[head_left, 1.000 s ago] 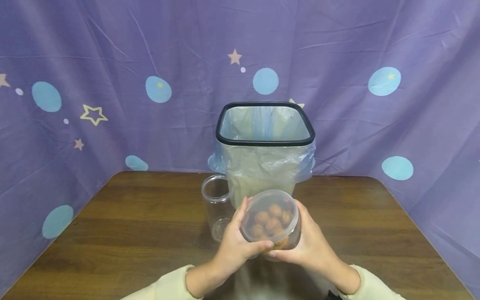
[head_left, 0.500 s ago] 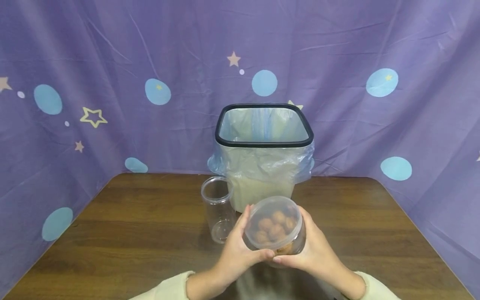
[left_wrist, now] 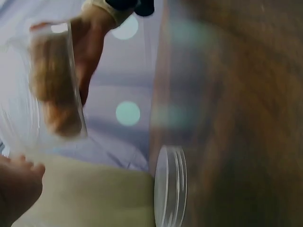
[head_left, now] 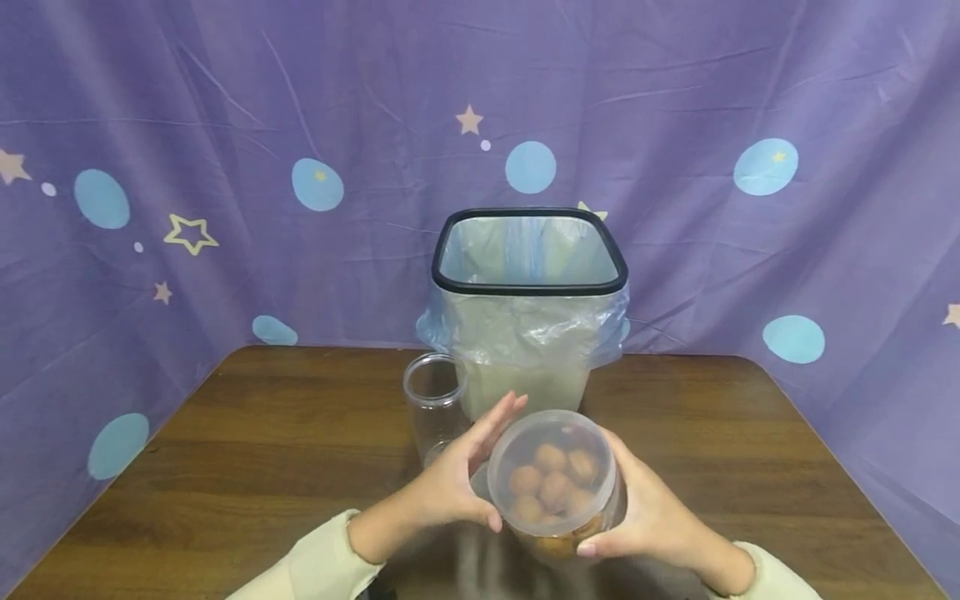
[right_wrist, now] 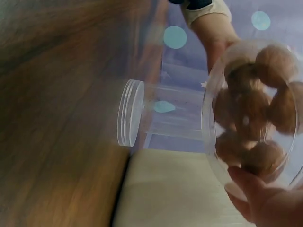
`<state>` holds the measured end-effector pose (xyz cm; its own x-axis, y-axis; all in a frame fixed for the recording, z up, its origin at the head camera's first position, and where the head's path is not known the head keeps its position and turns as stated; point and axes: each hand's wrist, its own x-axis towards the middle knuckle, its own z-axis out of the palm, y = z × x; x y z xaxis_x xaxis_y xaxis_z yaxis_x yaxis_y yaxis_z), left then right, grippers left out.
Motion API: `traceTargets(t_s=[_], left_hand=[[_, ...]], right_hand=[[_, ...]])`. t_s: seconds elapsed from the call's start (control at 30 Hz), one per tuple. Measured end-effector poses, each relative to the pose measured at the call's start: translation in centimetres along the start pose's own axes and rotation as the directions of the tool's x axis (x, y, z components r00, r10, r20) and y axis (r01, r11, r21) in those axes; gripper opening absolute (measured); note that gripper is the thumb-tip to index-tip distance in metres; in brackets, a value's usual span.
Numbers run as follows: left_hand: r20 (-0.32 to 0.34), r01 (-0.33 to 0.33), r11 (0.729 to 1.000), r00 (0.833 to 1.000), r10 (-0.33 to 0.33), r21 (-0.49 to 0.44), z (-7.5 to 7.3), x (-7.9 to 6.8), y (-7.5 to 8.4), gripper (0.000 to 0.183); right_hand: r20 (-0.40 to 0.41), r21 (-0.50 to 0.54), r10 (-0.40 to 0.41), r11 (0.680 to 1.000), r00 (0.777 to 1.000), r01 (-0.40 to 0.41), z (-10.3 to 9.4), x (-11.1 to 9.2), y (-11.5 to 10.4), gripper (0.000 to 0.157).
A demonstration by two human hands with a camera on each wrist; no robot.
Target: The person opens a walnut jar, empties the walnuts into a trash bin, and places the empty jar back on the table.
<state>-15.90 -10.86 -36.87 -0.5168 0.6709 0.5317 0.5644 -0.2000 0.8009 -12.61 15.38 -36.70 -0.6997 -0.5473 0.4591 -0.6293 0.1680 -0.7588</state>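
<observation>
The curtain [head_left: 375, 108] is purple with blue dots [head_left: 531, 167], the table [head_left: 300, 450] brown-grained, bin [head_left: 551, 387] cream, nuts [head_left: 554, 492] tan.

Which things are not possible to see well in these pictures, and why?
Walnuts: full count, head view; they overlap beneath the cloudy lid.
Right hand: head view, held jar hides some fingers.
Bin: head view, its front hides the bottom inside.
Loose lid: left wrist view, bottom edge cuts it off.

So the left hand [head_left: 456, 481] has loosened off the walnut jar [head_left: 553, 479], fingers spread, and the thumbs that nearly met are now well apart. Jar's a bit nearer and further right. Left hand also covers more of the tall clear container [head_left: 433, 417].
</observation>
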Motion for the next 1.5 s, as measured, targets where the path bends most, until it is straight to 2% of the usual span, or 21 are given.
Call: traceTargets(t_s=[0.17, 0.4, 0.47, 0.6, 0.7, 0.83, 1.03, 1.13, 1.23, 1.37, 1.5], left_hand=[[0.161, -0.003, 1.0, 0.987, 0.002, 0.004, -1.0, 0.1, -0.2, 0.122], [0.323, -0.054, 0.995, 0.943, 0.078, -0.082, -1.7, 0.8, 0.1, 0.123], [0.354, -0.067, 0.993, 0.93, 0.097, -0.095, -1.8, 1.0, 0.2, 0.124], [0.399, -0.097, 0.991, 0.908, 0.127, -0.095, -1.9, 1.3, 0.3, 0.127], [0.43, -0.112, 0.989, 0.891, 0.143, -0.095, -1.8, 1.3, 0.3, 0.139], [0.455, -0.114, 0.989, 0.879, 0.146, -0.097, -1.6, 1.3, 0.4, 0.151], [0.447, -0.158, 0.987, 0.88, 0.158, -0.039, -1.4, 1.3, 0.6, 0.153], [0.435, -0.168, 0.986, 0.887, 0.155, -0.01, -1.4, 1.3, 0.6, 0.152], [0.403, -0.171, 0.985, 0.903, 0.146, 0.027, -1.6, 1.2, 0.5, 0.15], [0.342, -0.16, 0.986, 0.93, 0.132, 0.055, -1.7, 1.0, 0.2, 0.145], [0.293, -0.153, 0.987, 0.947, 0.13, 0.056, -1.6, 0.9, 0.0, 0.139]], right_hand=[[0.138, 0.176, -0.09, 0.982, 0.986, 0.065, -0.3, 0.3, 0.4, 0.104], [0.254, 0.366, -0.251, 0.919, 0.934, 0.147, -0.1, 1.0, 0.7, 0.101], [0.276, 0.386, -0.278, 0.909, 0.92, 0.159, -0.1, 1.2, 0.7, 0.101], [0.307, 0.383, -0.297, 0.908, 0.904, 0.168, -0.1, 1.5, 0.7, 0.102], [0.331, 0.391, -0.311, 0.904, 0.891, 0.17, -0.1, 1.7, 0.8, 0.103], [0.359, 0.411, -0.318, 0.898, 0.878, 0.157, -0.1, 1.8, 0.8, 0.104], [0.371, 0.337, -0.292, 0.927, 0.882, 0.165, -0.3, 1.8, 0.6, 0.106], [0.365, 0.303, -0.29, 0.936, 0.885, 0.182, -0.4, 1.8, 0.6, 0.106], [0.349, 0.286, -0.289, 0.939, 0.892, 0.192, -0.5, 1.8, 0.6, 0.106], [0.313, 0.256, -0.262, 0.949, 0.913, 0.185, -0.7, 1.7, 0.6, 0.106], [0.277, 0.201, -0.216, 0.966, 0.936, 0.163, -0.7, 1.6, 0.6, 0.107]])
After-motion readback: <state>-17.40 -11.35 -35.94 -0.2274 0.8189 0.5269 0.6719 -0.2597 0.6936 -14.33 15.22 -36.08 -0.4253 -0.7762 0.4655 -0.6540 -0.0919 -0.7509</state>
